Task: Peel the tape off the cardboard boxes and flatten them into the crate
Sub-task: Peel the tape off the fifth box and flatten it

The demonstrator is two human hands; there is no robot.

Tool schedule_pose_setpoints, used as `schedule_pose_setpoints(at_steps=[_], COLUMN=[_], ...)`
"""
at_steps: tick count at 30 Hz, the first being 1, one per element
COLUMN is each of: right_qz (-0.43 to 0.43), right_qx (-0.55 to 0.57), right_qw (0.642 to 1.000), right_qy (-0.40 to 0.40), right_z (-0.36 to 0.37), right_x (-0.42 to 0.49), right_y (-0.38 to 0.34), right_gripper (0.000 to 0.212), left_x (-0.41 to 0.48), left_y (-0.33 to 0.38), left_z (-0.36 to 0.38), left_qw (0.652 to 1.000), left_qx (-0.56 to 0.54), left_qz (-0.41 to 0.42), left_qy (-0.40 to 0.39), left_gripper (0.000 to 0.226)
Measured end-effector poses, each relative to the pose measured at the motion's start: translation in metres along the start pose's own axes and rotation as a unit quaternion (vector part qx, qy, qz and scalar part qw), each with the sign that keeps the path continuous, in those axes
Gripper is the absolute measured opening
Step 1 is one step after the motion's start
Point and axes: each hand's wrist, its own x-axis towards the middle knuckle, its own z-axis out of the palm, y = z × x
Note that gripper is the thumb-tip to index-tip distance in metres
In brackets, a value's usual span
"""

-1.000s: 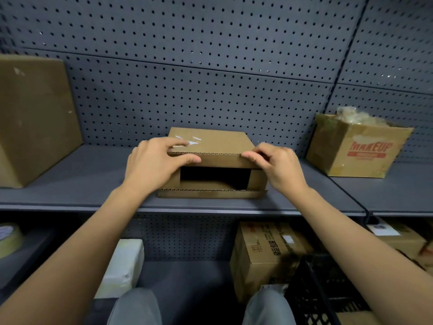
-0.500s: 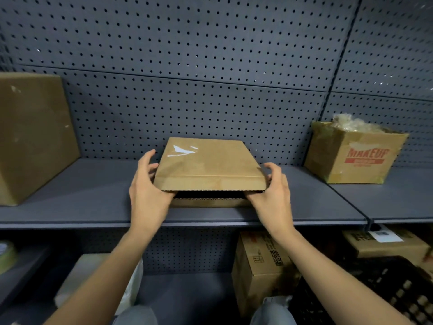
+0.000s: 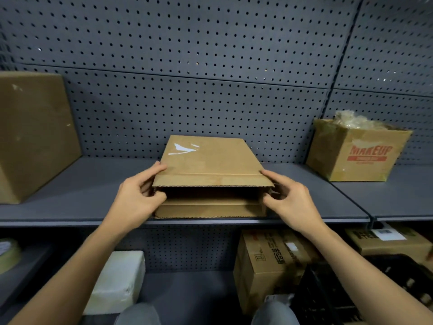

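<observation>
Left hand [image 3: 138, 195]: reaches up from the lower left, thumb on the top panel's left edge, fingers [image 3: 155, 198] curled round the left side of the cardboard box [image 3: 210, 165].
Right hand [image 3: 290, 200]: reaches up from the lower right and pinches the box's right front corner.
Cardboard box: lies mid-shelf [image 3: 93, 184] near the front edge, open end toward the person. A shiny tape patch [image 3: 182, 148] is on top.
Around: large plain box [image 3: 30, 137] far left, pegboard wall [image 3: 210, 66] behind.
Containers: the MAKEUP box [image 3: 358, 151] on the right holds crumpled clear wrap [image 3: 351, 120]. The inside of the black crate [image 3: 351, 289] at lower right is too dark to tell.
</observation>
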Motion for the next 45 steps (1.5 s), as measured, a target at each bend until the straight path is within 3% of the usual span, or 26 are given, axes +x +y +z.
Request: schedule_pose_setpoints(at_steps=[7, 12, 15, 19, 22, 25, 29, 31, 37, 41, 45], right_qz=[0.004, -0.006, -0.01, 0.084, 0.158, 0.208, 0.276, 0.294, 0.251, 0.196, 0.144], right_qx=[0.032, 0.059, 0.097, 0.228, 0.223, 0.199, 0.164, 0.162, 0.133, 0.164, 0.205], right_qw=[0.999, 0.996, 0.987, 0.965, 0.961, 0.957, 0.945, 0.939, 0.952, 0.963, 0.966], right_qy=[-0.024, -0.063, -0.125, -0.098, -0.042, -0.042, -0.058, -0.074, -0.11, -0.084, -0.055], right_z=[-0.009, -0.014, -0.025, -0.026, -0.012, 0.001, 0.01, 0.011, 0.013, 0.002, -0.012], right_x=[0.002, 0.005, 0.013, 0.034, 0.058, 0.084, 0.114, 0.123, 0.121, 0.111, 0.102], right_y=[0.013, 0.015, 0.015, 0.013, 0.012, 0.008, 0.01, 0.008, -0.005, -0.015, -0.031], right_gripper=[0.061, 0.059, 0.045, 0.035, 0.032, 0.033, 0.079, 0.08, 0.039, 0.028, 0.027], left_x=[0.006, 0.006, 0.009, 0.029, 0.054, 0.078, 0.097, 0.104, 0.098, 0.086, 0.073], left_y=[-0.012, -0.003, -0.006, -0.002, 0.0, 0.007, 0.021, 0.024, 0.023, 0.03, 0.045], left_z=[-0.017, -0.021, -0.028, -0.028, -0.018, -0.01, 0.002, 0.006, 0.007, -0.002, -0.008], left_qw=[0.996, 0.996, 0.994, 0.986, 0.977, 0.958, 0.944, 0.947, 0.963, 0.982, 0.992], left_qx=[0.049, 0.011, -0.04, -0.139, -0.117, -0.105, -0.094, -0.059, 0.016, -0.036, -0.081], left_qz=[0.015, 0.016, 0.028, -0.081, -0.177, -0.268, -0.309, -0.308, -0.259, -0.182, -0.096], left_qy=[-0.067, -0.089, -0.101, -0.049, 0.0, -0.013, -0.069, -0.07, -0.072, -0.04, -0.023], left_gripper=[0.071, 0.068, 0.051, 0.056, 0.043, 0.044, 0.039, 0.04, 0.032, 0.021, 0.024])
